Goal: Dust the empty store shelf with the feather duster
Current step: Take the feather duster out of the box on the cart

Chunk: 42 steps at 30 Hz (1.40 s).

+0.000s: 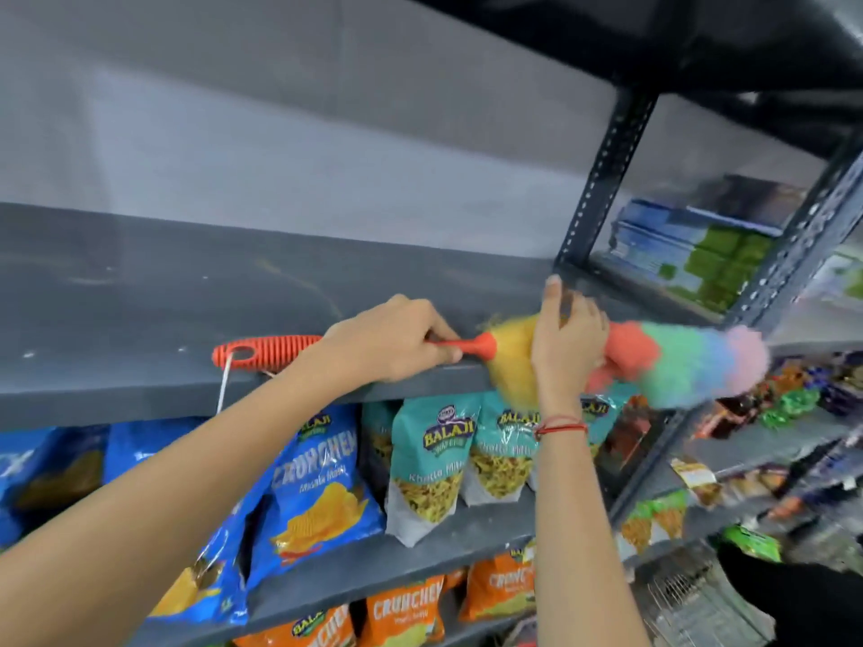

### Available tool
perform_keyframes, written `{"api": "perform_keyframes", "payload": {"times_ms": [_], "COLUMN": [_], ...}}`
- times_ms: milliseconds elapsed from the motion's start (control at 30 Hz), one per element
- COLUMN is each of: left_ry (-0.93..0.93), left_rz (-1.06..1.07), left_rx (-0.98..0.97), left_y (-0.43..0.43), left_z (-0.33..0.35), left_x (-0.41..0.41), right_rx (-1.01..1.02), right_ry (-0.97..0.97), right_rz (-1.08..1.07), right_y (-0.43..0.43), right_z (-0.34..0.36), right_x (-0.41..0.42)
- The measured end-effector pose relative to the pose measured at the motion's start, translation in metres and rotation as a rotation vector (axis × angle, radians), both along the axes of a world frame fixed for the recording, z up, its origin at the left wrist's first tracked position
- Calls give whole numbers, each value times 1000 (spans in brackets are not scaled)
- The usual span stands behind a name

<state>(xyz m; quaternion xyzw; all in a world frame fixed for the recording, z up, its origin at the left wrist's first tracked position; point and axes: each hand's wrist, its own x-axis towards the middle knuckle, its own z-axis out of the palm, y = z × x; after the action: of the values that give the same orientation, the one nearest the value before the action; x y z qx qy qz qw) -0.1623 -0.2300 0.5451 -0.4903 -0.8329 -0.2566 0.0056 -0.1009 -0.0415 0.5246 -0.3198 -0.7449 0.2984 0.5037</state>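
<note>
A grey empty shelf (pixel 187 291) runs across the view at chest height. Along its front edge lies the feather duster (pixel 677 361), with an orange ribbed handle at the left and a yellow, orange, green, blue and pink head at the right. My left hand (pixel 392 340) is shut around the thin orange neck of the handle. My right hand (pixel 567 340) grips the fluffy head near its yellow end, fingers pointing up over the shelf edge. The head's pink tip sticks out past the right upright.
A perforated dark metal upright (pixel 607 175) stands at the shelf's right end, another (pixel 812 226) further right. Blue chip bags (pixel 317 497) and teal snack packs (pixel 429 464) fill the shelf below, orange bags (pixel 406 609) lower still. Stacked boxes (pixel 691 245) sit in the neighbouring bay.
</note>
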Motion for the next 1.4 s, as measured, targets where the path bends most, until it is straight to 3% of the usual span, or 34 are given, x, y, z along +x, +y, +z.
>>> {"api": "perform_keyframes", "payload": {"times_ms": [233,400,533,667,800,900,1000,1200,1400], "left_ry": [-7,141,98,40,-12,212,365,249,235], "left_rz": [178,403,309,209,327,527,565,529,585], "left_rx": [-48,-39,38,-48,-122,-113,-76,-109,-122], "left_y": [-1,0,8,31,47,54,59,60,43], "left_z": [18,23,29,27,27,27,26,17,6], "left_x": [-21,-33,-26,-7,-3,5,15,21,17], "right_rx": [99,173,144,138,148,168,228,330,376], "right_ry": [-35,-97,-69,37,2,1,35,19,-2], "right_rz": [126,125,13,-68,-9,23,48,160,130], "right_y": [5,19,43,56,58,56,57,40,40], "right_z": [-4,-12,-18,-22,-30,-39,-44,-51,-58], "right_x": [-11,-2,13,20,13,8,9,4,5]}}
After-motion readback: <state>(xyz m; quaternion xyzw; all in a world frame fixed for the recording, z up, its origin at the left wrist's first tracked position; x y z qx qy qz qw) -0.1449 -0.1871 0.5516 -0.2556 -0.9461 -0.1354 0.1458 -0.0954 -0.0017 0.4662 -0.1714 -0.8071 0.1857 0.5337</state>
